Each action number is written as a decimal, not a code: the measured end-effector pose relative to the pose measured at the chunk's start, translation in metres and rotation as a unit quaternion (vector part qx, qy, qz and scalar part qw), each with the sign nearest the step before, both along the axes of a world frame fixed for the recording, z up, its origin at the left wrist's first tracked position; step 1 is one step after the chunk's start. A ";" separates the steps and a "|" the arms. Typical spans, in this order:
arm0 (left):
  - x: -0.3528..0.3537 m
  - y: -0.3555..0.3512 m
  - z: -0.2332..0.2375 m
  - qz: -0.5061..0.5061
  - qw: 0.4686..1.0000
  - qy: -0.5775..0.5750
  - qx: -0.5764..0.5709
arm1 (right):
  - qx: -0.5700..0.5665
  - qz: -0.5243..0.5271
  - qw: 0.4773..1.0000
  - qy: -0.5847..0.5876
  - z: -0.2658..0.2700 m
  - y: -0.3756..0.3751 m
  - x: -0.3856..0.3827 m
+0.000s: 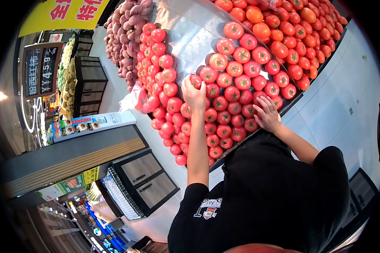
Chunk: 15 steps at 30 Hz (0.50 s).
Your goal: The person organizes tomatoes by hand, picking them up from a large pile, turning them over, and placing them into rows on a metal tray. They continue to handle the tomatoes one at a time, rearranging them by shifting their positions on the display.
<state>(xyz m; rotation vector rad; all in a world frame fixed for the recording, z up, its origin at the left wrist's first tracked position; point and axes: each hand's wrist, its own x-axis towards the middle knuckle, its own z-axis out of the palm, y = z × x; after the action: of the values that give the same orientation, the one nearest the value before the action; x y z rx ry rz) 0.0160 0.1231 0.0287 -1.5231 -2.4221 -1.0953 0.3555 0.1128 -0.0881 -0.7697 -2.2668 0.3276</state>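
Pinkish-red tomatoes [232, 93] with green stem ends are laid in rows on a sloping display in front of me. My left hand [194, 96] has its fingers curled round one tomato [196, 81] at the upper edge of the rows, beside the bare clear sheet. To the right, my right hand [267, 115] lies on the tomatoes near the display's front edge, its fingers a little apart and touching them. The undersides of both hands are hidden.
Clear bumpy plastic sheet [190, 31] covers the upper slope. Redder tomatoes [291, 38] fill the far right, purplish sweet potatoes [124, 33] the far left. A crumpled plastic bag [137, 99] hangs by the left edge. A dark cabinet [145, 179] stands at lower left.
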 end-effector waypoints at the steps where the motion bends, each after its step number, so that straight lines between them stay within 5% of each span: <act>1: 0.001 0.000 -0.001 0.000 1.000 -0.001 0.003 | -0.001 -0.001 1.000 0.004 0.001 0.000 0.000; 15: 0.019 -0.037 0.013 -0.010 0.999 0.038 0.011 | 0.009 0.013 1.000 -0.009 0.003 0.002 -0.002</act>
<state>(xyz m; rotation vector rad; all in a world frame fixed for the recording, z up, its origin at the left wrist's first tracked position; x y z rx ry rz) 0.0348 0.0862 0.0417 -1.5552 -2.3422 -1.0434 0.3535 0.1152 -0.0852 -0.7362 -2.2947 0.3127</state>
